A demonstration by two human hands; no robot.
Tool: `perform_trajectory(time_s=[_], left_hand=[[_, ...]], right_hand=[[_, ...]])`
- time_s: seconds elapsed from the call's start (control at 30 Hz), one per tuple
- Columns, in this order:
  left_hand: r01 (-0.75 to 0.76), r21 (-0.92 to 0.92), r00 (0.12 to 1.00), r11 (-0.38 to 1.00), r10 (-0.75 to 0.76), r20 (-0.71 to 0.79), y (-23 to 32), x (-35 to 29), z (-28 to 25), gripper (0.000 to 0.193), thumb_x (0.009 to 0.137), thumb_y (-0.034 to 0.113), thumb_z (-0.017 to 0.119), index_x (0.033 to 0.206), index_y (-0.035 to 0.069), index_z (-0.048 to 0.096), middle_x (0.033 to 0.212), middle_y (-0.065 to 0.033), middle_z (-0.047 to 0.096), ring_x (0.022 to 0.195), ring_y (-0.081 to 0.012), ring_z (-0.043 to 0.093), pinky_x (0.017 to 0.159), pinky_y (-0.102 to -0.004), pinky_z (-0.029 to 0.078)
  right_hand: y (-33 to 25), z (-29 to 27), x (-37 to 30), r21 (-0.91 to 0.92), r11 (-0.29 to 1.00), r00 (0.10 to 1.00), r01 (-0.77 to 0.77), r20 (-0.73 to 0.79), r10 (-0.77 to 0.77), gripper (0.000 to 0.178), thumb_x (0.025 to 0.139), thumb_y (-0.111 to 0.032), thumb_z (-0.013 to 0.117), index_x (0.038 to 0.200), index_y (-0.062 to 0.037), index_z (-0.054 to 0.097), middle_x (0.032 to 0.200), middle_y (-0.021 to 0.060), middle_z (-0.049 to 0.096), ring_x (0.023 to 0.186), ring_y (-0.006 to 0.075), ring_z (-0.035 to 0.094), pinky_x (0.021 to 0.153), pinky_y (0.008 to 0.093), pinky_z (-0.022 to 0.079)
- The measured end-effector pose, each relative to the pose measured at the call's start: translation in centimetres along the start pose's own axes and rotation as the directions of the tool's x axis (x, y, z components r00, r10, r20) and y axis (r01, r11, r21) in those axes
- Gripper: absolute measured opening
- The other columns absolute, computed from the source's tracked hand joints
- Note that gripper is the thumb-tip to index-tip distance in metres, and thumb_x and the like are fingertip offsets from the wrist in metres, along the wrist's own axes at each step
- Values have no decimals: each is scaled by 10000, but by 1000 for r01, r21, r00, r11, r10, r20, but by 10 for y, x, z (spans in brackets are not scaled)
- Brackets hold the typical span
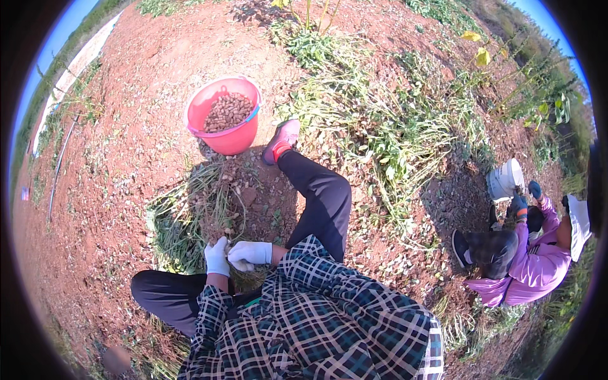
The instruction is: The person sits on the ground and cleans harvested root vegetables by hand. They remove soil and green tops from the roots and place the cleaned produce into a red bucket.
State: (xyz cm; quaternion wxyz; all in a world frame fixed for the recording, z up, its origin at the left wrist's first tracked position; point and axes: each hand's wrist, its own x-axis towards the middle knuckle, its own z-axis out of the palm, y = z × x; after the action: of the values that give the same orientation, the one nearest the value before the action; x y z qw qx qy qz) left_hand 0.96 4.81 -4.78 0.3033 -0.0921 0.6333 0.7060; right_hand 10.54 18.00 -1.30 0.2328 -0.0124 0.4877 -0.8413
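Note:
My left hand (217, 257), in a white glove, is closed at the near end of a heap of pulled peanut plants (174, 218). Right beside it, my right hand (249, 254), also gloved in white, has its fingers curled in toward the left one. Whatever is between the fingers is too small and hidden to make out. Brownish roots and stems lie just beyond the fingertips. Past the heap stands a pink bucket (235, 140), partly filled with peanuts in the shell (229, 112).
My leg with a pink shoe (286, 132) stretches out right of the bucket. More plants (405, 126) lie in a wide row to the right. A co-worker in a purple top (538, 272) sits at the far right beside a white bucket (505, 180). Reddish soil (114, 190) spreads to the left.

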Motion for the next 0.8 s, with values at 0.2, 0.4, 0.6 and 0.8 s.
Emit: perform_trajectory(time_s=[0.2, 0.4, 0.6, 0.8], left_hand=[[173, -135, 979, 976, -156, 131, 22, -11, -34, 262, 878, 211, 547, 653, 122, 448, 496, 21, 391, 375, -119, 357, 371, -274, 297], [247, -341, 844, 907, -29, 535, 40, -27, -23, 151, 872, 174, 544, 792, 48, 526, 547, -21, 437, 457, -156, 432, 466, -305, 355], [285, -227, 803, 931, -102, 588, 35, -39, -22, 131, 865, 160, 546, 818, 38, 539, 545, -27, 470, 456, -141, 457, 445, -281, 358], [234, -118, 897, 965, -168, 409, 27, -34, -13, 121, 834, 145, 595, 867, 29, 592, 603, -37, 547, 462, -160, 508, 440, -281, 411]], right_hand=[[15, 1, -8, 216, 976, 985, 6, -171, 32, 185, 853, -131, 452, 851, -29, 608, 812, 68, 644, 642, 142, 613, 599, 255, 503], [22, -49, 6, 330, 889, 831, 318, -548, -94, 166, 886, -130, 484, 982, -42, 587, 751, 48, 583, 585, 131, 530, 530, 267, 444], [9, -29, 12, 133, 969, 861, 211, -494, -120, 289, 929, -280, 521, 1083, -44, 584, 768, 11, 572, 584, 80, 494, 530, 222, 402], [-4, -17, 7, 18, 994, 902, 103, -424, -86, 279, 869, -232, 616, 1058, -28, 607, 848, 12, 623, 614, 56, 497, 541, 204, 392]])
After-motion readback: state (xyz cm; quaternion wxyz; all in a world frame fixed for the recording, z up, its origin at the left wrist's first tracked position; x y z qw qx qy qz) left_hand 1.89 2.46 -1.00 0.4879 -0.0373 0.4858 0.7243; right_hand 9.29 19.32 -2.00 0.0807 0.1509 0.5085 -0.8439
